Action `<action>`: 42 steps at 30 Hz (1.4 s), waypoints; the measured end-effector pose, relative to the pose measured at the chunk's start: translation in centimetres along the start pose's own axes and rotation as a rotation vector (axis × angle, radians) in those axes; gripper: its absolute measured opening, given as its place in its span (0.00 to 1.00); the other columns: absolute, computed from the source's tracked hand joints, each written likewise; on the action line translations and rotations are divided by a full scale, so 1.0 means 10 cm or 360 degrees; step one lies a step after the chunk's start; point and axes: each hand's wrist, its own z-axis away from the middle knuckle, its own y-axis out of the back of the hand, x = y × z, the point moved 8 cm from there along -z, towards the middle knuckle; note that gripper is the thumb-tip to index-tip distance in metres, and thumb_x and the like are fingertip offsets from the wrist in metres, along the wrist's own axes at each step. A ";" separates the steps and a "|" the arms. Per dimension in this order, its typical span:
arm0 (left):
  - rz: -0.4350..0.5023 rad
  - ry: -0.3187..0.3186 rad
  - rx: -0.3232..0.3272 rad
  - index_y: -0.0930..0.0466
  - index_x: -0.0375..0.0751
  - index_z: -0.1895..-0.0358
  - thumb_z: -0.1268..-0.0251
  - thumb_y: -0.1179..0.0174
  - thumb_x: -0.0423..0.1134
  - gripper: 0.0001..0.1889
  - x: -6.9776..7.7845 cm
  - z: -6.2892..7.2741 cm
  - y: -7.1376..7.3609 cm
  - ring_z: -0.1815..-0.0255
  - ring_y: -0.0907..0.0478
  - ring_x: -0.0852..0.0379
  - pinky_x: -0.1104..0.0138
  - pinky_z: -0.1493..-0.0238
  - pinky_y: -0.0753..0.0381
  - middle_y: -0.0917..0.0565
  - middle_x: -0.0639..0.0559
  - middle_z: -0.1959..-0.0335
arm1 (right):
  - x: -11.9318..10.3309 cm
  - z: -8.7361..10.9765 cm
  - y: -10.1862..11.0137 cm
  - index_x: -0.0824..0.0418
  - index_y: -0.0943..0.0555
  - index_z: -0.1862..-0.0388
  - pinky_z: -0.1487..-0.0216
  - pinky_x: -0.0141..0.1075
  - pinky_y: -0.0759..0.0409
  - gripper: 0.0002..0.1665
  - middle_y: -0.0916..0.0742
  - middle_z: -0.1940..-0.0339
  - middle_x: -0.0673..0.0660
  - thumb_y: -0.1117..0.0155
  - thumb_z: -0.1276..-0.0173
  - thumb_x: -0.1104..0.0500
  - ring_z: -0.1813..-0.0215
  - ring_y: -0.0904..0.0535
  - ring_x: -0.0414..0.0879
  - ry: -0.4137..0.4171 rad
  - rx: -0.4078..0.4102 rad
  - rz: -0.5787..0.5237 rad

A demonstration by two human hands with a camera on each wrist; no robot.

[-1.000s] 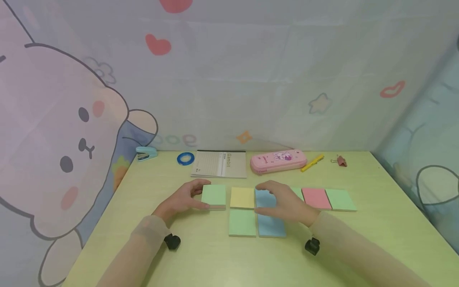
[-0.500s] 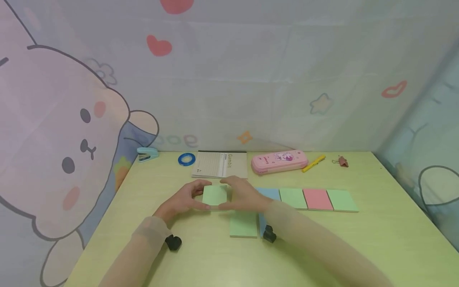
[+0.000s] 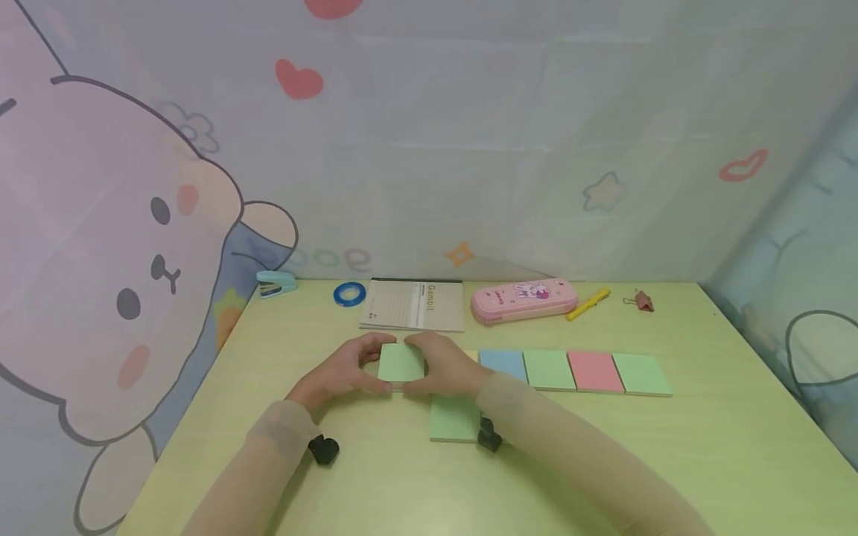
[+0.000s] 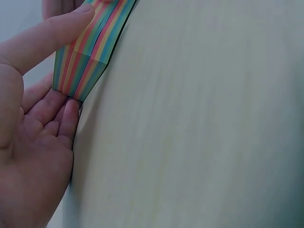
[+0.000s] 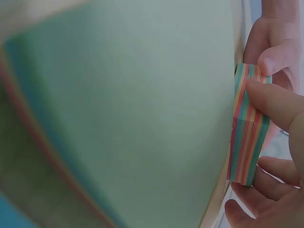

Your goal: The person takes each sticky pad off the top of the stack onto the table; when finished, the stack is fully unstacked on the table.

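Observation:
A stack of sticky note pads (image 3: 402, 361), green on top, sits on the table with rainbow-striped edges. My left hand (image 3: 338, 370) holds its left side between thumb and fingers. On the other side my right hand (image 3: 450, 366) pinches the same stack, its thumb (image 5: 273, 102) on the striped edge in the right wrist view. Right of the stack, the right hand and sleeve partly cover a yellow pad (image 3: 472, 356) and a green pad (image 3: 452, 420). A row continues rightward with a blue pad (image 3: 503, 362), a green pad (image 3: 548, 370), a pink pad (image 3: 594, 371) and another green pad (image 3: 641, 374).
Along the back of the table lie a light blue stapler (image 3: 276, 284), a blue tape roll (image 3: 349, 294), a notebook (image 3: 412, 305), a pink pencil case (image 3: 524, 300), a yellow pen (image 3: 588, 304) and a binder clip (image 3: 642, 301). A printed cloth (image 3: 429, 149) hangs behind.
My right hand has moved left from over the blue pads to the right side of the stack and closed in on it. The left hand has stayed in place.

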 end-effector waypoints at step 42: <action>-0.0158 0.0095 0.0034 0.25 0.38 0.28 0.48 0.17 0.35 0.41 -0.07 -0.03 -0.01 0.26 0.29 0.42 0.48 0.22 0.36 0.22 0.43 0.30 | 1.13 2.12 1.03 0.57 0.24 0.28 0.35 0.53 0.20 0.49 0.21 0.28 0.59 0.14 0.45 0.43 0.34 0.22 0.56 -0.0204 0.0283 -0.0186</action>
